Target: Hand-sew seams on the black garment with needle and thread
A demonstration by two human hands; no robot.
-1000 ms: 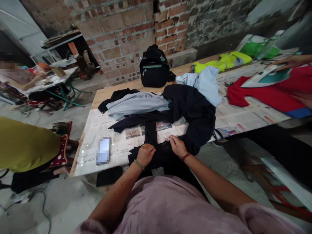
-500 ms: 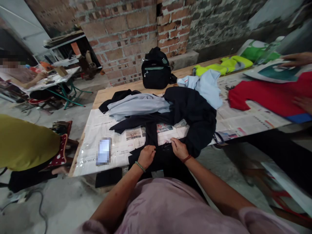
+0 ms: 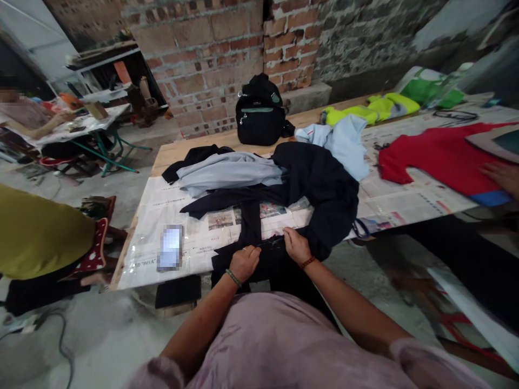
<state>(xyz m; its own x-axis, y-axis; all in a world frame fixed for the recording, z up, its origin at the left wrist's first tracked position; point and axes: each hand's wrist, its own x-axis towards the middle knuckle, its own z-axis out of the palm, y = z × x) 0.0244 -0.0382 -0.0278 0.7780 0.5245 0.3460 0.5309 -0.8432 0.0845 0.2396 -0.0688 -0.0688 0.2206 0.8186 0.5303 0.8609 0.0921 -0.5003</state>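
A dark garment (image 3: 312,167) lies bunched on the newspaper-covered table (image 3: 150,216), its near edge hanging over the front. My left hand (image 3: 245,263) pinches that edge, fingers closed on the cloth. A short distance to the right, my right hand (image 3: 297,246) grips the same edge between thumb and fingers. Pale threads show on the dark fabric between the two hands. Behind them lies a light grey cloth (image 3: 231,172), folded among the dark fabric. A dark strip (image 3: 250,222) of cloth runs from the pile toward my left hand.
A phone (image 3: 170,247) lies left on the table. At the back stand a black backpack (image 3: 260,113), a light blue cloth (image 3: 340,143) and a yellow-green garment (image 3: 373,108). On the right, a co-worker's hand (image 3: 500,178) rests on a red garment (image 3: 438,154) beside an iron (image 3: 497,141).
The co-worker's iron has moved from the table's back right down onto the red garment, toward the right edge. My hands keep their hold on the dark cloth, almost unmoved.
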